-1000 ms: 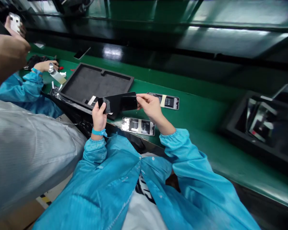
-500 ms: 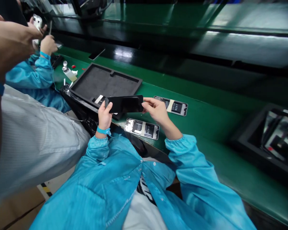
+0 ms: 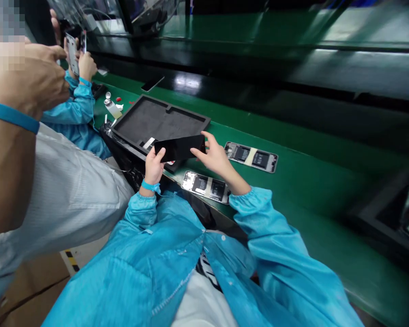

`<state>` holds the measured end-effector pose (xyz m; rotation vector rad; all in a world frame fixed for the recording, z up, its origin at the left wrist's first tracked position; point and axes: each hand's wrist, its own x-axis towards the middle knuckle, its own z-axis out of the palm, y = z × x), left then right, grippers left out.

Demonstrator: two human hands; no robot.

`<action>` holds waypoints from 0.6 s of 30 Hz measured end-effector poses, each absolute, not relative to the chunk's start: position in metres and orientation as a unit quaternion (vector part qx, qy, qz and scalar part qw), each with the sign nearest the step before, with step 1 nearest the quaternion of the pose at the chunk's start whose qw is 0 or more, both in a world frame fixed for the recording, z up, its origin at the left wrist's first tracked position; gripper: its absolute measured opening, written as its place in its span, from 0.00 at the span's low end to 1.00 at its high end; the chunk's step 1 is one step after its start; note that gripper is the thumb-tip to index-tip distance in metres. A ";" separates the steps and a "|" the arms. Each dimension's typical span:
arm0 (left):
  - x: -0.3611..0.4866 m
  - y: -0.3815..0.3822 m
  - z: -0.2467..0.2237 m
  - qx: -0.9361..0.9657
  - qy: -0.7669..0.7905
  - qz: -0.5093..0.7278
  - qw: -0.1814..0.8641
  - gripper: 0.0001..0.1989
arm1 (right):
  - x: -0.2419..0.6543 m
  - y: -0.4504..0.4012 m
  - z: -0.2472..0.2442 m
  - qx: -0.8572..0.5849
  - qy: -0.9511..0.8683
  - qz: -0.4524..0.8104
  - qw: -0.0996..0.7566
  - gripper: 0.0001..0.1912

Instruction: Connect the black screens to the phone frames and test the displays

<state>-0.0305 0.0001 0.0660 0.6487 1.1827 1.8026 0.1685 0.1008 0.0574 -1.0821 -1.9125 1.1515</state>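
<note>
Black panel (image 3: 179, 149) partly hides tray (image 3: 146, 117) — bottle (image 3: 113, 109) nearby.

The black panel (image 3: 177, 149) spans your left hand (image 3: 154, 167) and right hand (image 3: 214, 155), blocking that gap; the nearer phone body (image 3: 191, 180) lies between your wrists. Rightward — past the farther phone body (image 3: 261, 159) — you have free green bench (image 3: 303, 190). The foam tray's rim (image 3: 191, 110) stands ahead of your left hand, a co-worker's forearm (image 3: 8, 177) well left.

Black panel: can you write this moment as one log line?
left hand: holds black panel | right hand: holds same panel | open phones: two on green table | tray: on table
</note>
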 end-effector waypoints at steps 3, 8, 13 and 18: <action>-0.042 0.000 0.062 0.266 0.483 0.714 0.432 0.26 | 0.165 0.098 0.059 -0.436 -0.727 0.443 0.291 0.44; -0.082 0.010 0.058 0.293 0.523 0.689 0.408 0.26 | 0.165 0.092 0.068 -0.430 -0.754 0.427 0.253 0.46; -0.146 0.040 0.062 0.269 0.608 0.655 0.359 0.25 | 0.197 0.092 0.060 -0.398 -0.815 0.343 0.245 0.29; -0.174 0.060 0.064 0.324 0.691 0.543 0.349 0.30 | 0.255 0.092 0.021 -0.341 -0.857 0.234 0.308 0.21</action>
